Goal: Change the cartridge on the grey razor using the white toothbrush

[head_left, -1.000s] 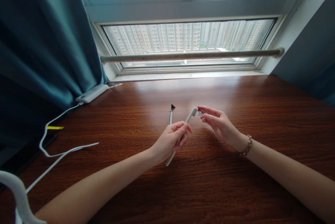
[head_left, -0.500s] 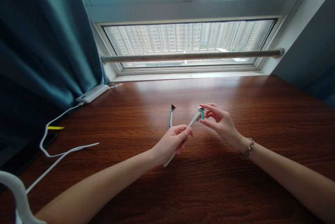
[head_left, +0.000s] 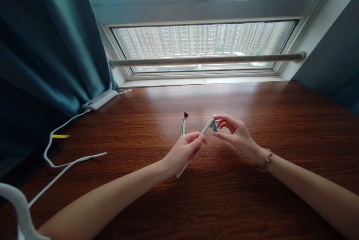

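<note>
My left hand [head_left: 191,148] is closed round a pale toothbrush [head_left: 206,126], its dark bristles facing right. Between thumb and fingertips, my right hand [head_left: 235,130] pinches a small razor head [head_left: 215,126] with a green strip. The bristles meet the razor head, though the exact contact is too small to make out. Just beyond my left hand lies a razor handle [head_left: 183,124] with a black tip, its lower end hidden by the hand. Something small and clear [head_left: 215,115] shows behind my right fingertips, mostly covered.
A brown wooden tabletop [head_left: 151,120] lies under both hands. To the left are a white power bank [head_left: 100,100], white cables [head_left: 63,166], a yellow strip [head_left: 61,136] and a curved white stand [head_left: 19,206]. Behind are a blue curtain [head_left: 53,38] and a window rail [head_left: 207,60].
The razor head has tilted and shifted slightly down in my right fingers. The toothbrush head has moved a little up its face, its bristles now turned more to the side.
</note>
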Available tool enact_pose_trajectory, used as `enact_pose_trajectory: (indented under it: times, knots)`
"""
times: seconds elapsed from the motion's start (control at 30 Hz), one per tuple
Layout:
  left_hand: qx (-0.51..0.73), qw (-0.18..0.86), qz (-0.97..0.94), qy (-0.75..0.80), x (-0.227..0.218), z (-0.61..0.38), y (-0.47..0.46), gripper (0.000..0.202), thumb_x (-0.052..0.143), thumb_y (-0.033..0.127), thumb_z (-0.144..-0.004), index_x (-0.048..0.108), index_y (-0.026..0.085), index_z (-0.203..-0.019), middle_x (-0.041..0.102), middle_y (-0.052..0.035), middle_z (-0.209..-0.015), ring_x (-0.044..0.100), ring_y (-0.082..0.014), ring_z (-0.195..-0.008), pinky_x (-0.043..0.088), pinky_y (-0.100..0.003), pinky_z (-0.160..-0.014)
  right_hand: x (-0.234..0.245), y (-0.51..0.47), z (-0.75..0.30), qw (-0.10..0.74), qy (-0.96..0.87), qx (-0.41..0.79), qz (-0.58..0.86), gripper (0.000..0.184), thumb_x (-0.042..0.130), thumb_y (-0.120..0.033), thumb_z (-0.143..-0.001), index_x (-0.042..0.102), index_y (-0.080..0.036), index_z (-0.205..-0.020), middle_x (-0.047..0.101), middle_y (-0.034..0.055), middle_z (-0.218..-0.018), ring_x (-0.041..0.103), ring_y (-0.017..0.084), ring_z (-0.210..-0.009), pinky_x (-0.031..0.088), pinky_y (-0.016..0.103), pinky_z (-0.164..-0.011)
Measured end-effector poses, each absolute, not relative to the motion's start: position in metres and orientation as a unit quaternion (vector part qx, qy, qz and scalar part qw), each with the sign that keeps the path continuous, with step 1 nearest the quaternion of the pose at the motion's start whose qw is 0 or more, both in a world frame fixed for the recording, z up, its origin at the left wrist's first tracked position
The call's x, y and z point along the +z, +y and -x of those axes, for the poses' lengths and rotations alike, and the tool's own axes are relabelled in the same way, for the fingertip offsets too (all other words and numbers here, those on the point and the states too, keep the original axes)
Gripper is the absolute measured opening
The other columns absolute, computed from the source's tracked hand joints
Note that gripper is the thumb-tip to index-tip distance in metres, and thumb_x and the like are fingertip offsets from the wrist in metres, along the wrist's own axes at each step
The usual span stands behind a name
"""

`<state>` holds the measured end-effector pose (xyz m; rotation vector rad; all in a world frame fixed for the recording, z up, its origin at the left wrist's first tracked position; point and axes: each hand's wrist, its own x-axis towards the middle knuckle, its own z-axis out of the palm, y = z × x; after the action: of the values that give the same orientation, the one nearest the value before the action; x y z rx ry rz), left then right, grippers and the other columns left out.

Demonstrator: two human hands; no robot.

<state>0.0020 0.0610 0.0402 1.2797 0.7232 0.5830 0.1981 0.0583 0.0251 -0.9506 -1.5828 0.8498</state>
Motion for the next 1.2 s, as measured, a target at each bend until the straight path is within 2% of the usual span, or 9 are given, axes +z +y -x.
enact_pose_trajectory:
  times: [0.17, 0.47, 1.2]
  knots:
    - [0.241, 0.697, -0.58, 0.345, 0.0376, -0.0009, 0.0649, 0.032, 0.044, 0.046, -0.081, 0.049, 0.014, -0.08, 0.035, 0.0062, -0.042, 0.023, -0.004, -0.034, 0.019, -0.017, -0.033, 0.0249, 0.0584, -0.1978, 0.554, -0.642, 0.36, 0.388, 0.056, 0.072, -0.025, -0.065, 0.044, -0.026, -0.114, 0.053, 0.0046, -0.103, 0.05, 0.016, -0.081, 0.042, 0.032, -0.076]
    - [0.245, 0.684, -0.593, 0.348, 0.0381, -0.0014, 0.0641, 0.033, 0.046, 0.046, -0.079, 0.05, 0.014, -0.08, 0.036, 0.0063, -0.044, 0.024, -0.0035, -0.036, 0.018, -0.016, -0.034, 0.0239, 0.0576, -0.1965, 0.529, -0.671, 0.333, 0.399, 0.061, 0.073, -0.027, -0.065, 0.04, -0.026, -0.117, 0.052, 0.0048, -0.103, 0.049, 0.017, -0.08, 0.042, 0.033, -0.077]
    - [0.228, 0.711, -0.569, 0.345, 0.0355, -0.001, 0.0627, 0.035, 0.046, 0.049, -0.078, 0.05, 0.014, -0.081, 0.035, 0.0059, -0.044, 0.022, -0.0034, -0.035, 0.018, -0.015, -0.033, 0.0212, 0.0618, -0.1987, 0.566, -0.633, 0.304, 0.432, 0.06, 0.074, -0.026, -0.062, 0.042, -0.025, -0.113, 0.054, 0.0037, -0.098, 0.051, 0.015, -0.074, 0.044, 0.032, -0.072]
